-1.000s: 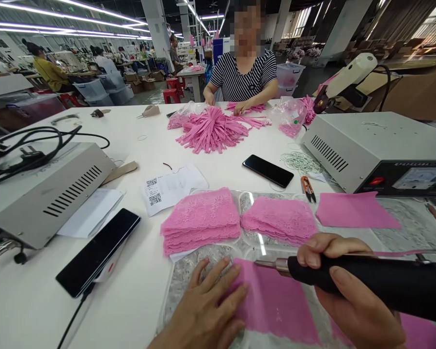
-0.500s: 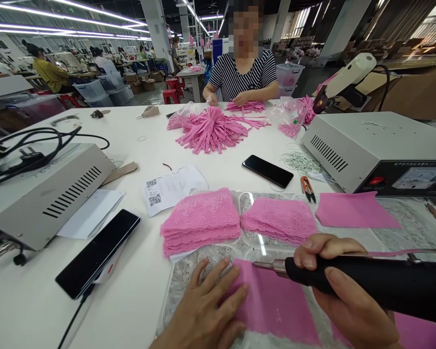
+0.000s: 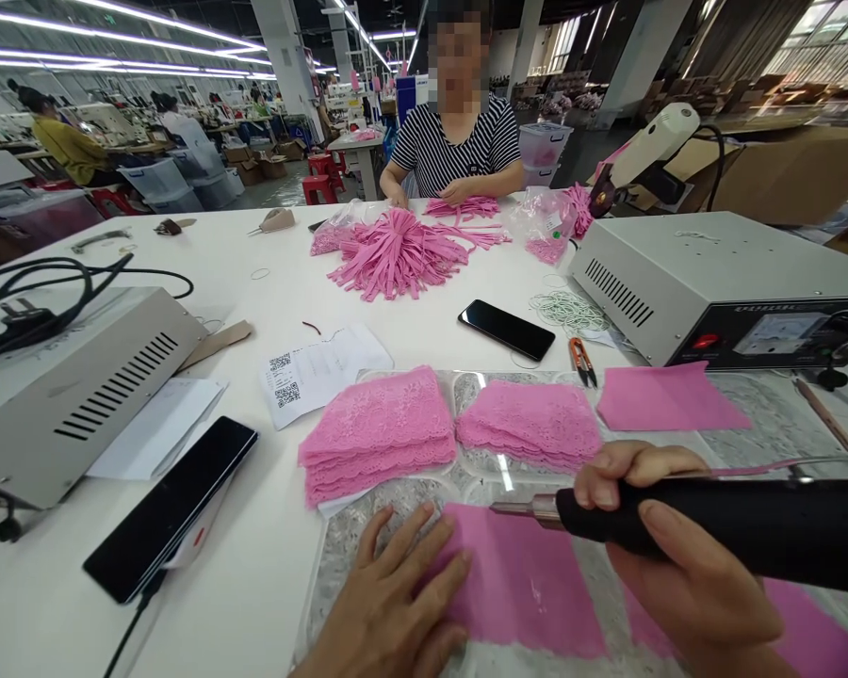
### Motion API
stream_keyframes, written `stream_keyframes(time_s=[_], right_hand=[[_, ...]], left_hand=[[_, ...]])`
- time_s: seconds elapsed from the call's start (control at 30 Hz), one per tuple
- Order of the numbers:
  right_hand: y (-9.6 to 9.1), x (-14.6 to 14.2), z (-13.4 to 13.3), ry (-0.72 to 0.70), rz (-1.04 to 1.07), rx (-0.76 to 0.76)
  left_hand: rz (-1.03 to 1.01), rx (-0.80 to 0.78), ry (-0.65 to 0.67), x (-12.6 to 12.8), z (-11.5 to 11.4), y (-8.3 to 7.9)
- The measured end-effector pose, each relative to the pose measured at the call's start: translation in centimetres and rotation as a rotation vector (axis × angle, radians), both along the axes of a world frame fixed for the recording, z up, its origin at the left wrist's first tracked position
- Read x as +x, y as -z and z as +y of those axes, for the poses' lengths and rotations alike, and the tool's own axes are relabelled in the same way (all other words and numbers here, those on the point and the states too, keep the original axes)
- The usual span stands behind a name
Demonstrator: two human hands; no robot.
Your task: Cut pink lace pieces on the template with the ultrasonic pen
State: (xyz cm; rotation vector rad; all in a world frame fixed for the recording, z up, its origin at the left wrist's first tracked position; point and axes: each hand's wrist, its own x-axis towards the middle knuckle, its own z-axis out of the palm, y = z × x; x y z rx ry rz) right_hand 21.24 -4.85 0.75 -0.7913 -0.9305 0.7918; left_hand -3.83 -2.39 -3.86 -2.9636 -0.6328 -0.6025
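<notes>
My left hand (image 3: 399, 598) lies flat with fingers spread, its fingertips pressing the left part of a pink fabric piece (image 3: 530, 593) onto a grey marbled board (image 3: 402, 494). In my right hand (image 3: 678, 546) is a thick black handheld tool (image 3: 735, 527), gripped around its body. Its narrow metal tip points left and lies over the fabric's top edge; whether it touches the cloth I cannot tell. Just beyond are two stacks of pink lace pieces, a left stack (image 3: 382, 428) and a right stack (image 3: 530, 424). Another pink fabric piece (image 3: 668, 397) lies farther right.
Two grey metal boxes, one left (image 3: 91, 377) and one right with a meter (image 3: 735, 282), flank the table. Phones (image 3: 173, 508), orange snips (image 3: 582, 361) and a printed paper (image 3: 325, 372) lie around. Opposite, a person (image 3: 459, 141) sits behind a heap of pink straps (image 3: 402, 254).
The whole view has shifted slightly, with most things now a little farther left. My left hand stays on the fabric, and the tool's tip remains at its top edge.
</notes>
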Motion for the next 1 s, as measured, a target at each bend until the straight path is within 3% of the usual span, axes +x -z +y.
stream_keyframes(time_s=[0.23,0.43,0.8,1.0], right_hand=[[0.0,2.0,-1.1,0.086,-0.014,-0.033],[0.5,1.8,-1.2,0.049,-0.034,-0.029],[0.6,1.9,-0.9,0.044,-0.025,-0.001],[-0.6,3.6,-1.0,0.223,-0.028,0.002]], left_hand=[[-0.035,0.018,-0.010,-0.1,-0.1,0.6],[0.038,0.036,-0.013,0.1,0.1,-0.5],[0.029,0.081,-0.001,0.0,0.2,0.0],[-0.047,0.085,0.004,-0.2,0.9,0.3]])
